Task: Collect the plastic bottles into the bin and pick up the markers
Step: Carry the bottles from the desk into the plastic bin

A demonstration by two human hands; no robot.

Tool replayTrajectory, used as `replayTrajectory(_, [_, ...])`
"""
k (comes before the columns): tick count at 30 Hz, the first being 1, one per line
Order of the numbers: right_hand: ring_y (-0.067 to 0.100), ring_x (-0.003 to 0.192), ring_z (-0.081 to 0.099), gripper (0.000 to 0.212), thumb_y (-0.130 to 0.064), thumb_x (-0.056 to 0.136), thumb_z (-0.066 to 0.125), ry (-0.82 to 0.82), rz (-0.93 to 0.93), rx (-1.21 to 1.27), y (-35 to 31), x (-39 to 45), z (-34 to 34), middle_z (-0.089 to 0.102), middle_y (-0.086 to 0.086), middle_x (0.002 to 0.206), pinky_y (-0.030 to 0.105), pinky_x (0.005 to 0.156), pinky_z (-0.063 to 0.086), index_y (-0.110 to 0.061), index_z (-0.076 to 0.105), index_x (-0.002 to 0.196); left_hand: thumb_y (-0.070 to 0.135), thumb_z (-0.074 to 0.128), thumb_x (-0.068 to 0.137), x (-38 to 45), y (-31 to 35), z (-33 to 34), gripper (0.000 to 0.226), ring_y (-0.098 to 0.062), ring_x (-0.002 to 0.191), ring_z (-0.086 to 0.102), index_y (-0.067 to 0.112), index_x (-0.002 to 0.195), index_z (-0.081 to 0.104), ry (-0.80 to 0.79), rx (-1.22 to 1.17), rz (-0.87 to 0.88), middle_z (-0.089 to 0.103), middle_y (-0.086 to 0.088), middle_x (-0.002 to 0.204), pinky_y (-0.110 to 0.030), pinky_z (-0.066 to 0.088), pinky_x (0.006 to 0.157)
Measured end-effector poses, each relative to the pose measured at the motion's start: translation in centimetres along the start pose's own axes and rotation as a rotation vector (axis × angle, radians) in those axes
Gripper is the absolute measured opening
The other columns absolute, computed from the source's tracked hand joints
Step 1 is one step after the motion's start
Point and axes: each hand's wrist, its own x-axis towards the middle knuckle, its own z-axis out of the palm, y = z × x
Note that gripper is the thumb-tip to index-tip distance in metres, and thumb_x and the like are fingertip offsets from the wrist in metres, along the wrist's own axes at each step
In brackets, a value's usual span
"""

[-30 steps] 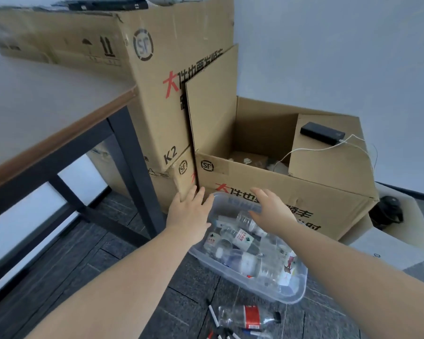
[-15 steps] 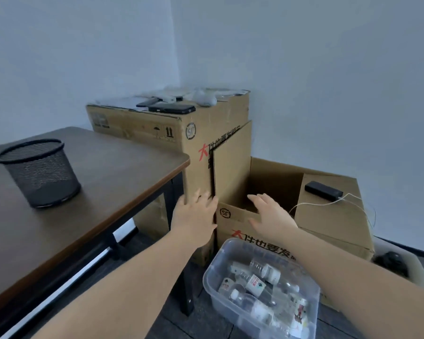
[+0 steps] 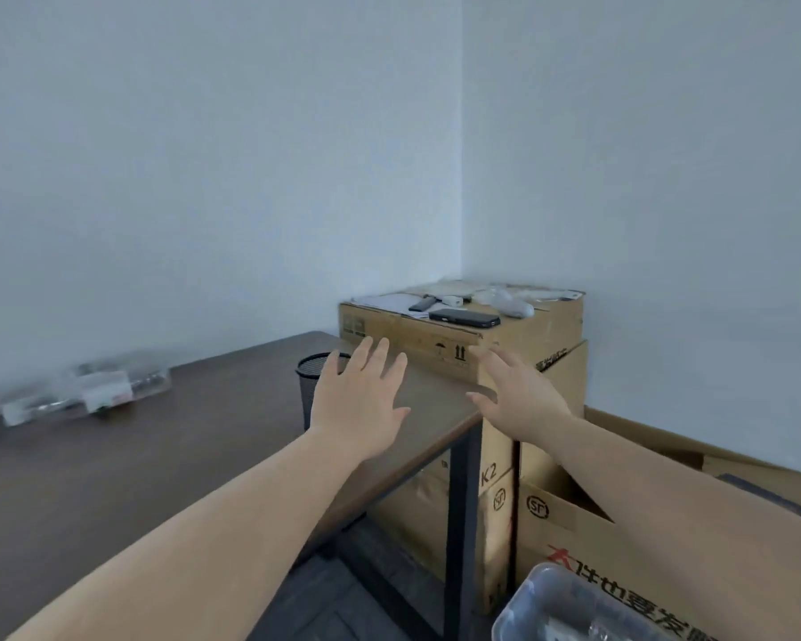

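Left hand: we see our left hand raised over the dark wooden table, fingers spread wide, palm down, holding nothing.
Right hand: our right hand hangs just past the table's corner, in front of the tall cardboard box, fingers splayed and empty.
Bin: we find the clear plastic bin at the bottom edge, on the floor against the low open cardboard box; only its near corner shows, and the contents are too blurred to tell.
Bottles on table: we make out a blurred clear plastic bottle lying on its side at the table's far left, long axis running left to right; which end bears the cap we cannot tell.
Mesh cup: a black mesh cup stands upright on the table, partly behind our left hand.
Markers: out of our view.
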Motion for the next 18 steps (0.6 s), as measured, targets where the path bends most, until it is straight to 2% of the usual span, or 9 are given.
replayTrajectory(8, [0.023, 0.144, 0.021, 0.064, -0.043, 0.093, 0.049, -0.005, -0.261, 0.097, -15.6, 6.4, 2.5, 0.020, 0.002, 0.157, 0.041, 0.115, 0.024, -0.032, 0.019, 0.148, 0.056, 0.028, 0.095, -5.8, -14.5, -2.2, 0.067, -0.020, 0.147, -0.005, 0.026, 0.151, 0.006, 0.007, 0.132, -0.290, -0.001, -0.001, 0.161, -0.048, 0.008, 0.116])
replayTrajectory(13, [0.019, 0.146, 0.014, 0.064, -0.041, 0.093, 0.049, -0.038, -0.415, 0.140, -24.5, 10.1, 6.5, 0.022, 0.004, 0.157, 0.039, 0.115, 0.021, -0.029, 0.019, 0.148, 0.058, 0.027, 0.095, -9.7, -22.6, -2.2, 0.067, -0.019, 0.147, -0.005, 0.029, 0.151, 0.007, -0.021, 0.186, -0.444, 0.000, 0.001, 0.160, -0.047, 0.008, 0.117])
replayTrajectory(18, [0.019, 0.147, 0.010, 0.067, -0.042, 0.093, 0.050, -0.102, -0.521, 0.156, -32.2, 13.3, 11.0, 0.021, 0.003, 0.157, 0.043, 0.117, 0.020, -0.029, 0.017, 0.149, 0.059, 0.026, 0.094, -13.1, -29.4, -1.2, 0.067, -0.020, 0.147, -0.004, 0.029, 0.151, 0.006, -0.079, 0.261, -0.550, 0.001, 0.000, 0.161, -0.048, 0.009, 0.117])
